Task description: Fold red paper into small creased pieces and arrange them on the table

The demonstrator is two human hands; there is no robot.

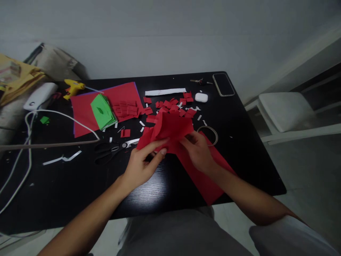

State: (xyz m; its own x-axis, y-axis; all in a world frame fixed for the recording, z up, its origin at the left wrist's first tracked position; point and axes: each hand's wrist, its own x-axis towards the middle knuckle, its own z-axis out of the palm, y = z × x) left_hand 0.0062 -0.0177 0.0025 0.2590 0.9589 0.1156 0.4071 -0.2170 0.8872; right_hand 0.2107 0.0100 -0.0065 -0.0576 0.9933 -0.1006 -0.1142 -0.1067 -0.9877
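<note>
Between my two hands, raised over the black table, is a folded piece of red paper (174, 128) with its upper edge standing open. My left hand (145, 160) grips its lower left side between thumb and fingers. On the right side my right hand (195, 147) pinches the same paper; its fingertips are partly hidden. Beneath my right forearm a long red paper strip (204, 177) lies on the table. Behind the held paper are scattered small folded red paper pieces (167, 104). Black-handled scissors (114, 147) rest left of my left hand, their blades partly covered by red paper.
A green paper stack (102, 112) lies on a red sheet (85, 117) beside a yellow glue gun (73, 88). White cables (29, 142) cross the table's left side. At the back right are a phone (223, 84), keys (201, 81) and a white case (201, 97). A white chair (285, 112) stands right.
</note>
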